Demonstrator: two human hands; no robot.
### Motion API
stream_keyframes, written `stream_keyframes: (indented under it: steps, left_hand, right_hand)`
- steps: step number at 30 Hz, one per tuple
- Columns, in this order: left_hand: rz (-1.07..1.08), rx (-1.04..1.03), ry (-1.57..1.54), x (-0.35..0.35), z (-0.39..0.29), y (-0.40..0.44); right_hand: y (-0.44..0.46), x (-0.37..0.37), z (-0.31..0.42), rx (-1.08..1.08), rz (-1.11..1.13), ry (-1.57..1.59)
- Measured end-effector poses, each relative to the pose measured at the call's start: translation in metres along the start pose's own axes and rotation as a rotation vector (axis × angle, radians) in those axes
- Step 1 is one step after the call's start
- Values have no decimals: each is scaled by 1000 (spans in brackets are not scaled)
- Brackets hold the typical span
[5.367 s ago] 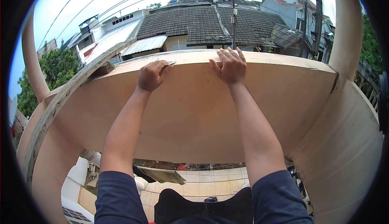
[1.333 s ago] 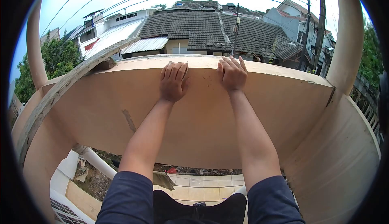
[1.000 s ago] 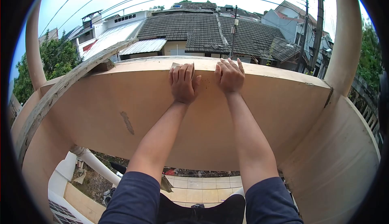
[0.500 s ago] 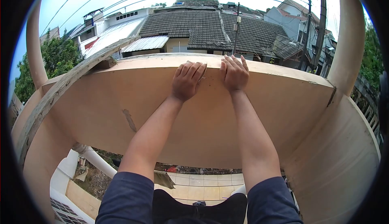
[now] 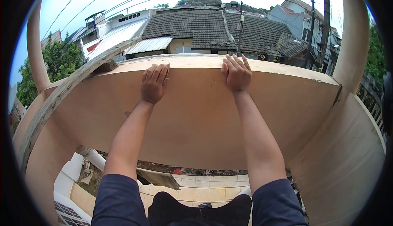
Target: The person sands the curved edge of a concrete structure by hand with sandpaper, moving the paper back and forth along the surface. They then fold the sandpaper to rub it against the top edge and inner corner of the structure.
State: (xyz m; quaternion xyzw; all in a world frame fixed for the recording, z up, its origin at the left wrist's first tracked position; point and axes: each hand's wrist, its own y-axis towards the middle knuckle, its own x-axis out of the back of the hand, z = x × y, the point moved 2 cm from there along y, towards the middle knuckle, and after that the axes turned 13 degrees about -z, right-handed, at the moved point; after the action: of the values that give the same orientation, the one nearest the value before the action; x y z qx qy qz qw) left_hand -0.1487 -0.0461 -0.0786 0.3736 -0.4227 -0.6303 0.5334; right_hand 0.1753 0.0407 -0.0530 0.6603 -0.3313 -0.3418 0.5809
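My left hand (image 5: pixel 154 83) rests against the upper face and top edge of a peach-painted parapet wall (image 5: pixel 196 111). Its fingers are bent together over the edge, and a thin pale rim shows beside the fingertips; the thing under them is mostly hidden. Further right, my right hand (image 5: pixel 238 74) lies on the same edge with its fingers stretched out and slightly apart, holding nothing. Small dark specks (image 5: pixel 210 78) mark the wall between both hands.
A long weathered plank (image 5: pixel 61 90) leans over the wall at left, beside a brick-like block (image 5: pixel 107 66). Round columns (image 5: pixel 355 38) stand at both sides. Below are a tiled floor (image 5: pixel 204 193) and a draped cloth (image 5: pixel 159 178). Tiled roofs (image 5: pixel 172 24) lie beyond.
My left hand has slid left along the wall's top edge, away from the right hand. My right hand has stayed in place.
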Motion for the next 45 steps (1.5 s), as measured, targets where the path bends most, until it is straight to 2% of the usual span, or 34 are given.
stream_keyframes:
  steps: [6,8,13,17,19,25,28,32,35,37,39,41,45]
  left_hand:
    - [-9,17,35,-11,-25,15]
    - [-33,24,-148,-23,-57,28]
    - [-133,201,-125,-43,-133,47]
    - [-134,167,-170,-45,-129,49]
    - [-76,-41,-219,-40,-106,44]
    - [-61,51,-63,-20,-44,18]
    - [-46,26,-22,-16,-34,15]
    - [-32,137,-4,-21,-56,24]
    - [-57,128,-112,-30,-86,43]
    - [22,129,-285,-34,-108,57]
    - [33,173,-300,-36,-127,65]
    - [45,215,-318,-34,-130,66]
    - [-9,113,-352,-25,-105,61]
  right_hand:
    - [0,-2,5,-30,-27,-28]
    - [2,-2,5,-29,-33,-23]
    - [1,-2,4,-26,-28,-12]
    - [0,-3,0,2,-22,-29]
    - [-1,-4,0,-6,-24,-23]
    - [-1,-3,1,-28,-31,-18]
    - [0,-2,2,-31,-19,-30]
    - [0,-1,2,-17,-13,-27]
    - [0,-1,2,-24,-9,-26]
    - [0,-2,0,-14,-5,-27]
    - [-1,-4,-1,-12,0,-31]
    - [-1,-5,-2,-9,-8,-30]
    - [1,-4,-3,-4,-3,-34]
